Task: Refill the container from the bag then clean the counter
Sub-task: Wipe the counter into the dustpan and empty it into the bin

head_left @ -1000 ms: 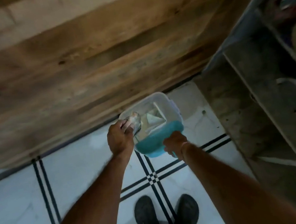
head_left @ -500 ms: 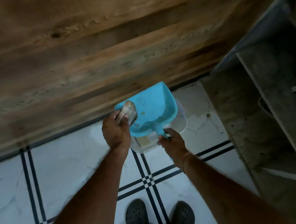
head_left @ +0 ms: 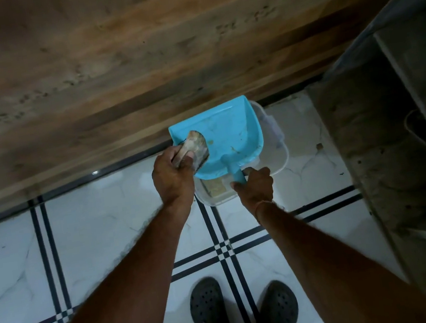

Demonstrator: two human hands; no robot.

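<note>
We look down at a white tiled floor (head_left: 102, 241) crossed by paired black lines. A wood-grain cabinet front (head_left: 136, 62) fills the upper field. A rough grey concrete ledge (head_left: 368, 138) rises at the right edge and closes off that side. Two dark perforated clogs (head_left: 243, 314) stand at the bottom centre.

Our right hand (head_left: 255, 186) is closed around the short handle of a blue plastic dustpan (head_left: 222, 137). The pan is smooth, trapezoidal and shallow, with raised side walls and a few small yellowish specks on its inner face. It lies over the mouth of a clear plastic container (head_left: 275, 157) and hides most of the opening; only the near rim, the right wall and a pale block inside show past the pan.

Our left hand (head_left: 173, 178) is clamped on a worn, grey-brown scrubbing pad (head_left: 196, 150), folded or rounded at its top edge. The pad touches the left inner side of the pan.

The container sits below the dustpan, between both hands and just in front of the cabinet base. We cannot tell whether it rests on the floor or is held up. The bag is not identifiable.
</note>
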